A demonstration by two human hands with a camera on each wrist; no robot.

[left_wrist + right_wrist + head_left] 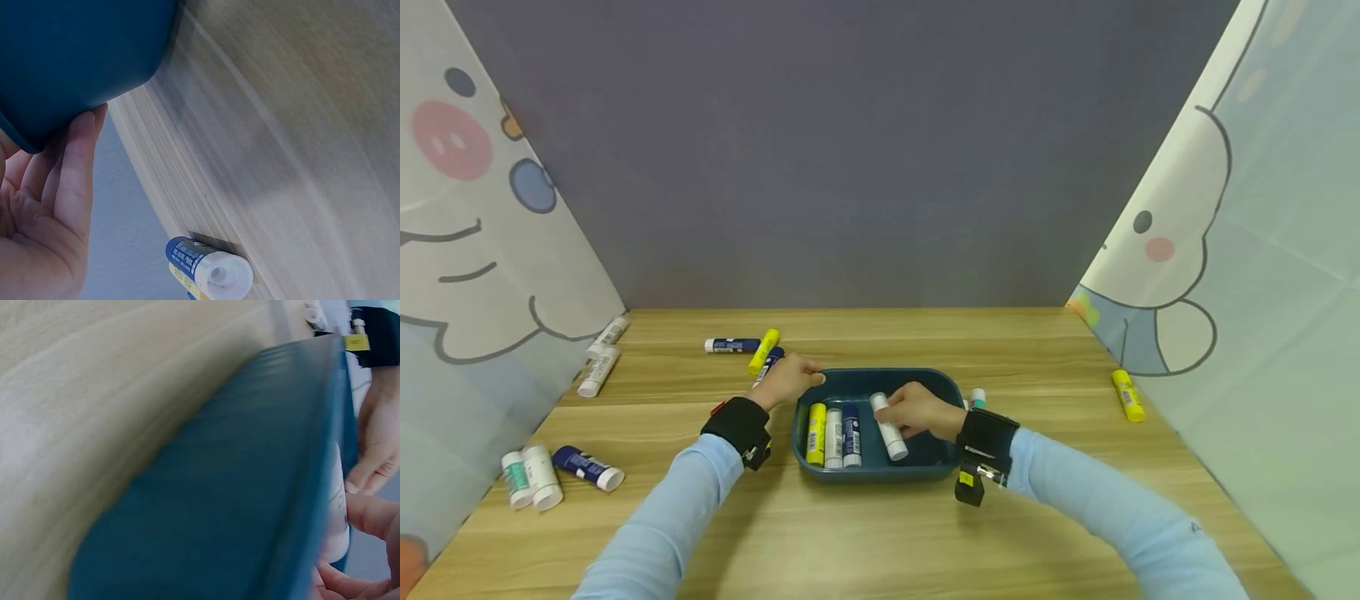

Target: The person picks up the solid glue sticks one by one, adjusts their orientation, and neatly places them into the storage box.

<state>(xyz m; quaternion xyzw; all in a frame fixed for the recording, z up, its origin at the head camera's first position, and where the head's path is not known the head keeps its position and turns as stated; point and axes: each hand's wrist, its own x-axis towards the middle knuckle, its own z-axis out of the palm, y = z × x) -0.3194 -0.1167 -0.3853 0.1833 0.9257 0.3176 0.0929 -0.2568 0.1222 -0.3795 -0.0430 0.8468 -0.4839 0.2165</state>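
Observation:
My left hand (790, 379) pinches the back-left corner of a dark teal plastic tray (880, 475); in the left wrist view its fingers (76, 162) lie against the outside wall. Inside the tray, my right hand (919, 410) holds a white glue stick (889, 429) between thumb and fingers, the stick tilted. To its left stand in a row a yellow glue stick (816, 435), a white one (833, 438) and a navy one (851, 437). In the right wrist view the tray's wall (206, 487) partly hides the held white stick (338, 519).
Behind my left hand lie a navy glue stick (732, 345), a yellow one (763, 352) and another navy one (769, 365). Several white, green and navy sticks (542, 477) lie at the left. A yellow stick (1127, 396) sits far right; a green-labelled one (978, 397) is beside the tray.

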